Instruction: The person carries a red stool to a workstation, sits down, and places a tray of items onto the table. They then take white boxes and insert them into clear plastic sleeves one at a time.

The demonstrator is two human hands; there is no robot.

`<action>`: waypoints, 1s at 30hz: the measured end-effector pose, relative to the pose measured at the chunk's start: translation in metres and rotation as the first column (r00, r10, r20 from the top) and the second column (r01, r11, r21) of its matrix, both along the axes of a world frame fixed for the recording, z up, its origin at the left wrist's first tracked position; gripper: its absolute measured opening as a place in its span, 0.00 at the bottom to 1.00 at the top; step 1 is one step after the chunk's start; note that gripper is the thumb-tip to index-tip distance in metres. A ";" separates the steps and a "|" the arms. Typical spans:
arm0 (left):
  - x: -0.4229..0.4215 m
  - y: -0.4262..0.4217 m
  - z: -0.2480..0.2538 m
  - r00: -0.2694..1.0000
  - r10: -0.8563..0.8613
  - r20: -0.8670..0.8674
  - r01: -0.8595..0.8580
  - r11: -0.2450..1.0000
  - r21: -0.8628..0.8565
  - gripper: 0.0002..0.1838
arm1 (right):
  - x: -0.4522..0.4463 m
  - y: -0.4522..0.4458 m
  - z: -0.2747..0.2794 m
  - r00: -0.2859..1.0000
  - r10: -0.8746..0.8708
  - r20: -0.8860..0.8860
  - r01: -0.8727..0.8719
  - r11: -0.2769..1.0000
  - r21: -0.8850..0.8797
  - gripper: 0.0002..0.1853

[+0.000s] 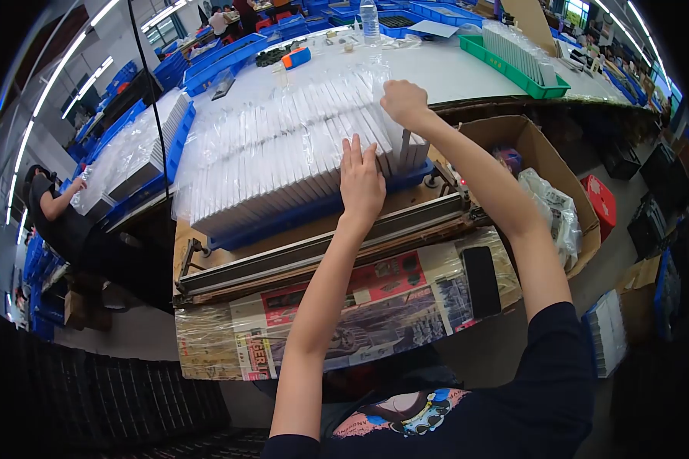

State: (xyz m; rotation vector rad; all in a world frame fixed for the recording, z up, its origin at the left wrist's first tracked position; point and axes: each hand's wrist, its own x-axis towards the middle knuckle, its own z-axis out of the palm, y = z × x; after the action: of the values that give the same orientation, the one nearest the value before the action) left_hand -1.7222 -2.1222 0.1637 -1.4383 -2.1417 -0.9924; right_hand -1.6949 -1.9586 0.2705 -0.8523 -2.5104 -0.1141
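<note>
A long row of thin white boxes [275,180] in clear plastic bags stands on edge in a blue tray [275,231]. Loose plastic film [283,103] sticks up along the tops of the boxes. My left hand [362,180] lies on the near side of the row, toward its right end, with its fingers stretched out. Just above the row's right end, my right hand [404,103] is closed with its fingers curled in. Clear film shows beside it, but what the fingers hold is hidden.
A metal sealing bar [321,252] runs before the tray, and a black phone [480,281] lies nearer. Right stands an open cardboard box [582,191]. On the table are a green tray [513,76], a water bottle [370,21] and an orange-blue tape dispenser [296,58]. Another person [57,206] works left.
</note>
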 end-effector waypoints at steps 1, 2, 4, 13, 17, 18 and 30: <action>-0.001 -0.004 0.000 1.000 -0.007 -0.009 0.007 1.000 -0.018 0.28 | -0.005 0.002 -0.012 0.999 -0.019 0.043 0.019 1.000 -0.020 0.09; -0.001 -0.010 -0.001 1.000 -0.015 -0.023 0.014 0.999 -0.030 0.28 | -0.012 0.005 -0.029 0.995 -0.035 0.089 0.039 0.998 -0.042 0.09; -0.001 -0.020 0.001 0.998 -0.027 -0.053 0.025 0.998 -0.049 0.28 | -0.019 0.011 -0.062 0.999 -0.043 0.012 0.042 0.998 0.035 0.10; 0.024 -0.103 0.024 0.975 -0.120 0.189 0.121 0.993 0.010 0.27 | -0.001 0.012 -0.081 0.959 0.056 -0.277 -0.090 0.990 -0.108 0.17; 0.031 -0.163 0.023 0.937 -0.083 0.340 0.080 0.997 0.023 0.25 | 0.046 -0.023 -0.091 0.761 0.246 -0.600 -0.358 0.931 -0.072 0.21; 0.032 -0.172 0.022 0.920 -0.067 0.386 0.068 0.998 0.011 0.25 | 0.048 -0.033 -0.096 0.816 0.185 -0.548 -0.243 0.969 -0.035 0.21; 0.040 -0.194 0.036 0.904 -0.168 0.392 0.116 0.981 0.154 0.25 | 0.063 -0.093 -0.045 0.364 0.305 -0.880 -0.338 0.924 0.180 0.18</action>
State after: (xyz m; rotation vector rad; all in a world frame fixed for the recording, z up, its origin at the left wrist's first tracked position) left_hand -1.6820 -2.3162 0.2001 -1.4427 -2.2163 -1.5719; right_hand -1.6319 -2.0512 0.2257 -0.2341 -1.5475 0.4296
